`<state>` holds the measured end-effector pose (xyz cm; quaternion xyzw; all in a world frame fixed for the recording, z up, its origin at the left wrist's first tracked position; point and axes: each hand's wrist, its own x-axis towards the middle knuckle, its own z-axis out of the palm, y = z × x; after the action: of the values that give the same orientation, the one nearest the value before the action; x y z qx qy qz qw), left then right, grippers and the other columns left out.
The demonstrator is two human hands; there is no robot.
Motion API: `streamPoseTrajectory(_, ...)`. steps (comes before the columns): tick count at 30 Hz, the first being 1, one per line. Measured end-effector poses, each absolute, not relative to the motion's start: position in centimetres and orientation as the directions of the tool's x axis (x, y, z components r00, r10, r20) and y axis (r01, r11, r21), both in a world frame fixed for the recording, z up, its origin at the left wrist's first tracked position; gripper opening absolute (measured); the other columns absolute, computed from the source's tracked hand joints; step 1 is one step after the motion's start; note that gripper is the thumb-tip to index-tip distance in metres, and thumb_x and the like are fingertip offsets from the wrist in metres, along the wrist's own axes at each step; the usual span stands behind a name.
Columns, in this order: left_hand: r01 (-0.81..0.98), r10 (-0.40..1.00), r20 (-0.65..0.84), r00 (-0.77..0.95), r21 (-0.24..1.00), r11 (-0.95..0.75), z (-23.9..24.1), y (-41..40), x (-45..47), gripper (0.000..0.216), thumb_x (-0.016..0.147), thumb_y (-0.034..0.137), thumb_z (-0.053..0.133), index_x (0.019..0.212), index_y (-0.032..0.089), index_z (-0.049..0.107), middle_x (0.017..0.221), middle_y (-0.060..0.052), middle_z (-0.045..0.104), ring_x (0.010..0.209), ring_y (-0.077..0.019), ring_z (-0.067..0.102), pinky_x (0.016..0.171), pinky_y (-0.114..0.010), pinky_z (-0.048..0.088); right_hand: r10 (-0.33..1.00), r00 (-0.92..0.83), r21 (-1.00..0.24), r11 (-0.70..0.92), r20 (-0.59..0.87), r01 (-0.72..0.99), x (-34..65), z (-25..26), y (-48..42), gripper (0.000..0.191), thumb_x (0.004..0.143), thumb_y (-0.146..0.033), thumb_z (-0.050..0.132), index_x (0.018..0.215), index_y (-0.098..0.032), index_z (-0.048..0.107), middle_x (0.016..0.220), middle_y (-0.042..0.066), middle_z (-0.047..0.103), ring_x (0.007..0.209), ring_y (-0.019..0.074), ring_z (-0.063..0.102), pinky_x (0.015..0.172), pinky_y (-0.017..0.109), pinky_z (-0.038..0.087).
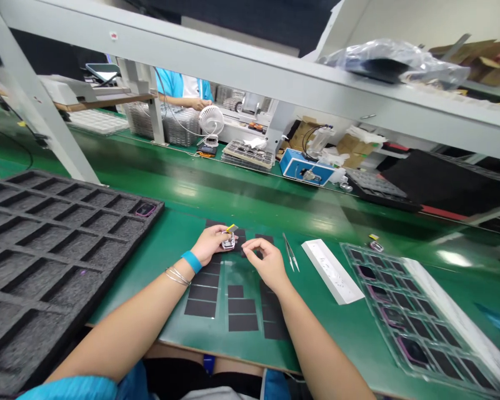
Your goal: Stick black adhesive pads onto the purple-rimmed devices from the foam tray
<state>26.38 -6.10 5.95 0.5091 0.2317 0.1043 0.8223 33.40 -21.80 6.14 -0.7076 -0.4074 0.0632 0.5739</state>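
My left hand (210,243) is closed around a small silvery part (229,241) with a yellow tab sticking up, held just above the green bench. My right hand (268,262) sits close to its right, fingers curled in a pinch on a small black square (248,253) that I can barely make out. Both hands hover over a sheet of several black rectangular pads (241,305) laid in columns. Metal tweezers (290,253) lie on the bench just right of my right hand.
A large black foam tray (45,250) with several pockets fills the left; one small part (145,209) lies in a far pocket. A white strip (331,270) and a clear compartment tray (404,316) lie to the right. Across the bench, another person's hands work near a small fan (211,122).
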Motion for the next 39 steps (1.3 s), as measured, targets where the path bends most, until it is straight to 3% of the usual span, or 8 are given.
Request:
streamPoseTrajectory(4, 0.104, 0.316, -0.25, 0.915, 0.904, 0.414, 6.4, -7.1, 25.9, 0.028, 0.063, 0.021, 0.075, 0.087, 0.013, 0.063, 0.077, -0.008, 0.07, 0.059, -0.0152, 0.064, 0.055, -0.029, 0.055, 0.661, 0.722, -0.959, -0.008, 0.207, 0.283, 34.0, 5.4, -21.6, 0.02, 0.066, -0.034, 0.071, 0.066, -0.019, 0.059, 0.069, 0.004, 0.067, 0.065, 0.0176, 0.062, 0.065, 0.032, 0.051)
streamPoseTrajectory(10, 0.158, 0.274, -0.28, 0.92, 0.905, 0.395, 6.2, -7.8, 25.9, 0.026, 0.062, 0.023, 0.077, 0.082, 0.011, 0.063, 0.064, -0.003, 0.065, 0.054, -0.0134, 0.062, 0.052, -0.027, 0.056, 0.675, 0.719, -0.975, -0.001, 0.163, 0.222, 33.8, 5.2, -21.4, 0.025, 0.062, -0.034, 0.075, 0.07, -0.019, 0.057, 0.07, 0.003, 0.067, 0.063, 0.0161, 0.062, 0.064, 0.03, 0.051)
streamPoseTrajectory(21, 0.151, 0.273, -0.273, 0.922, 0.906, 0.396, 5.9, -8.1, 26.0, 0.027, 0.059, 0.023, 0.079, 0.077, 0.011, 0.064, 0.067, -0.004, 0.065, 0.055, -0.0121, 0.06, 0.052, -0.026, 0.056, 0.683, 0.696, -0.937, -0.05, 0.222, 0.347, 33.4, 5.2, -21.3, 0.019, 0.068, -0.025, 0.069, 0.075, -0.021, 0.052, 0.073, 0.0, 0.065, 0.069, 0.0154, 0.062, 0.066, 0.028, 0.048)
streamPoseTrajectory(29, 0.147, 0.281, -0.271, 0.92, 0.907, 0.395, 5.8, -8.0, 26.0, 0.023, 0.06, 0.021, 0.077, 0.077, 0.011, 0.064, 0.062, -0.002, 0.063, 0.051, -0.0111, 0.059, 0.05, -0.025, 0.055, 0.667, 0.674, -0.834, -0.14, 0.319, 0.533, 32.5, 5.3, -21.2, 0.007, 0.073, -0.023, 0.063, 0.074, -0.022, 0.056, 0.073, -0.001, 0.064, 0.067, 0.0153, 0.06, 0.066, 0.029, 0.049)
streamPoseTrajectory(33, 0.137, 0.29, -0.269, 0.918, 0.904, 0.405, 5.8, -7.8, 26.0, 0.024, 0.06, 0.021, 0.078, 0.078, 0.011, 0.065, 0.066, -0.003, 0.064, 0.051, -0.011, 0.059, 0.047, -0.024, 0.054, 0.59, 0.663, -0.709, -0.204, 0.461, 0.675, 32.4, 5.2, -21.2, 0.012, 0.071, -0.021, 0.066, 0.081, -0.022, 0.06, 0.09, 0.005, 0.062, 0.09, 0.0209, 0.057, 0.077, 0.034, 0.048)
streamPoseTrajectory(35, 0.143, 0.289, -0.277, 0.916, 0.901, 0.409, 5.7, -7.8, 26.0, 0.024, 0.06, 0.021, 0.077, 0.078, 0.012, 0.064, 0.068, -0.004, 0.066, 0.054, -0.0128, 0.061, 0.047, -0.024, 0.054, 0.535, 0.717, -0.748, -0.217, 0.447, 0.628, 32.9, 5.2, -21.2, 0.03, 0.066, -0.024, 0.071, 0.094, -0.022, 0.06, 0.103, 0.008, 0.06, 0.099, 0.0232, 0.054, 0.079, 0.035, 0.048)
streamPoseTrajectory(37, 0.16, 0.279, -0.287, 0.917, 0.902, 0.402, 5.7, -7.9, 26.0, 0.024, 0.062, 0.021, 0.077, 0.079, 0.012, 0.064, 0.066, -0.005, 0.065, 0.056, -0.0147, 0.063, 0.049, -0.025, 0.055, 0.557, 0.756, -0.845, -0.169, 0.343, 0.507, 33.6, 5.0, -21.3, 0.042, 0.066, -0.03, 0.072, 0.105, -0.021, 0.058, 0.109, 0.009, 0.059, 0.1, 0.0224, 0.056, 0.076, 0.034, 0.05)
streamPoseTrajectory(39, 0.18, 0.256, -0.293, 0.921, 0.904, 0.388, 5.6, -8.0, 26.1, 0.023, 0.063, 0.021, 0.075, 0.082, 0.012, 0.065, 0.065, -0.005, 0.065, 0.058, -0.0165, 0.064, 0.05, -0.026, 0.055, 0.625, 0.741, -0.912, -0.109, 0.247, 0.396, 34.2, 4.8, -21.3, 0.033, 0.072, -0.034, 0.066, 0.102, -0.021, 0.06, 0.104, 0.007, 0.063, 0.093, 0.02, 0.059, 0.076, 0.032, 0.05)
